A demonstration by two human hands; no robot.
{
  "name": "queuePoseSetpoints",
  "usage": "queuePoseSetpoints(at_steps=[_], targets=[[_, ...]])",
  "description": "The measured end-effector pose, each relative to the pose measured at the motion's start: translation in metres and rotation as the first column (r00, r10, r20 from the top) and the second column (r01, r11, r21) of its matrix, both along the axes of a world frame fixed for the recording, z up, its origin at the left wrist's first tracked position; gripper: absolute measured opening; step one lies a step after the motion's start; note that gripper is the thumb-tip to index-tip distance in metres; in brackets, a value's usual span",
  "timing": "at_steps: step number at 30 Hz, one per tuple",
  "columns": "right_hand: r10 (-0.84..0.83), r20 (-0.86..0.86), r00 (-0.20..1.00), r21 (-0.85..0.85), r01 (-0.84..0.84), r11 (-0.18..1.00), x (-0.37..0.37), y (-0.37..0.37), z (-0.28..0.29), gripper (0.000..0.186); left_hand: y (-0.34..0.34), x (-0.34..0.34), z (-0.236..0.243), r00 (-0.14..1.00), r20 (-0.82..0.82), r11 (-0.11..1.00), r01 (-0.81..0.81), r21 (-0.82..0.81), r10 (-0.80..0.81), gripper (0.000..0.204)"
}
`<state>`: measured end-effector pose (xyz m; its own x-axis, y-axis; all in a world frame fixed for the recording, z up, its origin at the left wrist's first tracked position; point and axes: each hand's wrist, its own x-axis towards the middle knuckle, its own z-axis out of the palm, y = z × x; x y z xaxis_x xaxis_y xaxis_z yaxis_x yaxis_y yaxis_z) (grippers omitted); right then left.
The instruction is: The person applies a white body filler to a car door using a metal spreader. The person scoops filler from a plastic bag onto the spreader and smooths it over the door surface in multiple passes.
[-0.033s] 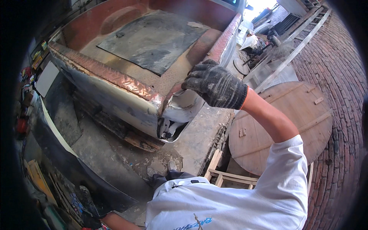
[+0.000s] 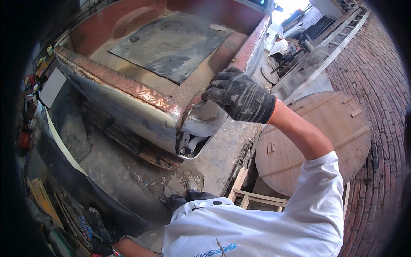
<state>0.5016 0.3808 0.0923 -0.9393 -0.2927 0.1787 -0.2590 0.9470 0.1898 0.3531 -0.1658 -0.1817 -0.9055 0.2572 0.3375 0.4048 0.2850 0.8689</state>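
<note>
My right hand (image 2: 240, 95), in a dark knitted work glove with an orange cuff, is at the rear right corner of a pickup truck bed (image 2: 115, 81). Its fingers are curled over the pale, patched corner panel (image 2: 205, 112). A small light edge shows by the fingertips; what it belongs to I cannot make out. Below, an opening in the corner shows wiring. My left hand (image 2: 102, 245), also dark-gloved, is low at the left rim beside a dark curved panel (image 2: 102, 192). Shadow hides its fingers and whether it holds anything.
A round wooden board (image 2: 312, 141) lies to the right, beside a brick floor (image 2: 368, 107). A wooden frame (image 2: 252, 199) is near my right side. A ladder (image 2: 329, 53) and clutter stand at the far right. Boards (image 2: 45, 199) and assorted items crowd the left. A dark sheet (image 2: 171, 47) lies in the bed.
My right hand has shifted very slightly left and down at the truck's corner. Nothing else has visibly moved.
</note>
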Motion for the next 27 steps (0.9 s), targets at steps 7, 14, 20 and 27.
queuePoseSetpoints(at_steps=[7,14,20,27], targets=[[-0.047,-0.045,0.998,-0.024,0.046,0.999,-0.004,-0.013,0.015,0.032,0.005,0.001,-0.005,0.983,0.175,0.917,-0.121,0.38,0.057,0.037],[0.041,0.042,0.998,-0.055,-0.039,0.998,-0.007,-0.013,0.011,0.037,0.005,-0.002,0.007,0.996,-0.049,0.996,0.073,-0.041,-0.075,0.047],[0.06,0.008,0.998,-0.106,-0.058,0.993,-0.006,-0.027,0.013,0.036,0.005,-0.003,0.003,0.99,-0.137,0.996,0.003,0.095,0.01,0.037],[-0.355,-0.119,0.927,-0.701,0.175,0.691,0.03,-0.048,0.027,0.017,0.022,-0.03,0.002,0.997,-0.053,0.984,0.068,0.166,-0.06,0.044]])
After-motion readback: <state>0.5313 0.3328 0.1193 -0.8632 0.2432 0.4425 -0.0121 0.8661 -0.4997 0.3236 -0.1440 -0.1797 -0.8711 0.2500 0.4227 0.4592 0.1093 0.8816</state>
